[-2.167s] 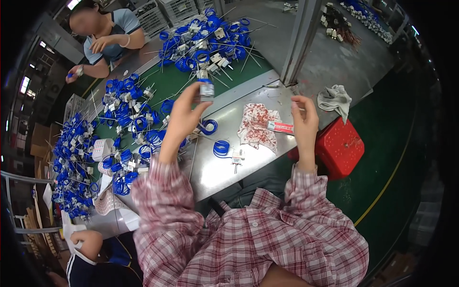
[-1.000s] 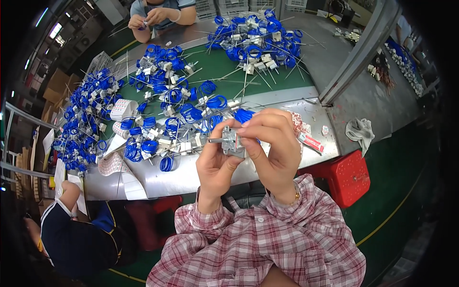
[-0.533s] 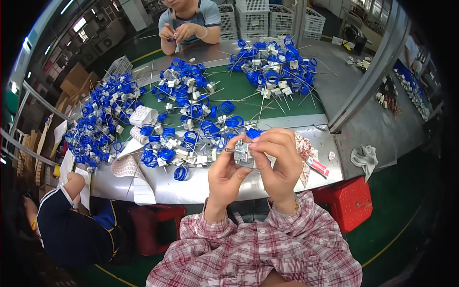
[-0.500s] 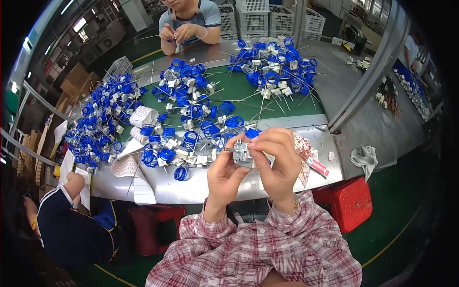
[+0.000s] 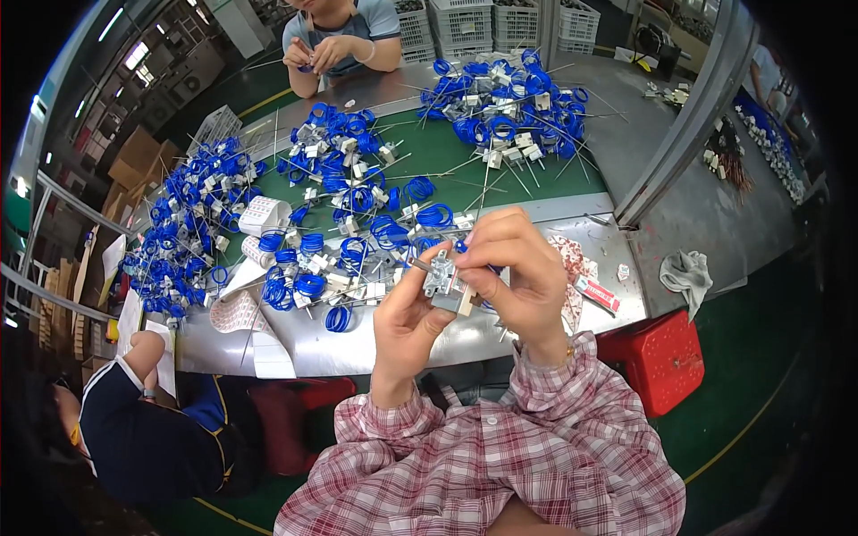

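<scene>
Between my hands, over the near edge of the metal table, is a small thermostat [image 5: 440,279] with a silvery metal face, a short shaft pointing left and a pale block body. My left hand [image 5: 404,323] is closed around its left side and underside, thumb below. The fingers of my right hand [image 5: 520,279] are pinched at its upper right edge, where a bit of blue shows; the fingertips partly hide the contact. Beyond my hands lie loose thermostats with blue coiled tubes [image 5: 390,232] and thin metal probes.
Larger heaps of thermostats lie at left [image 5: 183,237] and far right [image 5: 514,112] on a green mat [image 5: 424,152]. Label rolls [image 5: 264,214], a red-and-white tube [image 5: 597,295], a grey cloth [image 5: 685,275] and a metal post [image 5: 675,129] surround me. Two co-workers sit across and at left.
The thermostat has tilted and moved slightly left and down. My right fingers have shifted to its upper right edge, and the right hand has risen a little. The whole view has shifted slightly.
</scene>
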`<state>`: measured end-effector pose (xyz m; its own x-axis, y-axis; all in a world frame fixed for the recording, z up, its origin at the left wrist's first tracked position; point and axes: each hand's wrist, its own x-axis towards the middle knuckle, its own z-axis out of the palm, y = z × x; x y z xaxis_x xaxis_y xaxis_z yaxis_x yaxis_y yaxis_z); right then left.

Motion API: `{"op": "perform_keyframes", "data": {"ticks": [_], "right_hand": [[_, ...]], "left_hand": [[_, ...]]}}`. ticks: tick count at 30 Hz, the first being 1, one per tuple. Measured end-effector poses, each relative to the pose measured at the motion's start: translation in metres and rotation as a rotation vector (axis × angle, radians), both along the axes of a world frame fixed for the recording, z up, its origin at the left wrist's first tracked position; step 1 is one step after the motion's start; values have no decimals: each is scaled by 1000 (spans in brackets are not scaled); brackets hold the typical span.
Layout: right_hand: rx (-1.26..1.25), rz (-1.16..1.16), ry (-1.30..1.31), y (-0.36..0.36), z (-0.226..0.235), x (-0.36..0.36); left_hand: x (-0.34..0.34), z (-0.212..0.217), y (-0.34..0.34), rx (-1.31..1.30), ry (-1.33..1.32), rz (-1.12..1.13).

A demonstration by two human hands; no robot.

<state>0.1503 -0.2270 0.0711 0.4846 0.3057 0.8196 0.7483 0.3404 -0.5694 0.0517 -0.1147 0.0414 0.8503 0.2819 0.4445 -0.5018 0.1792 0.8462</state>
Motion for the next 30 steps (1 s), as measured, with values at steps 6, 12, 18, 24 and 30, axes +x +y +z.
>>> {"op": "perform_keyframes", "data": {"ticks": [6,12,18,24,30], "right_hand": [[82,273,42,2,-5,11],[106,273,53,2,-5,10],[94,290,105,2,-6,9],[122,303,91,1,-8,9],[77,268,136,0,-6,6]], "left_hand": [[-3,1,3,-57,47,-133],[3,1,-3,-21,40,46],[3,-1,-5,-27,36,97],[-3,3,-1,-80,90,-71],[-1,0,0,-71,67,-51]]}}
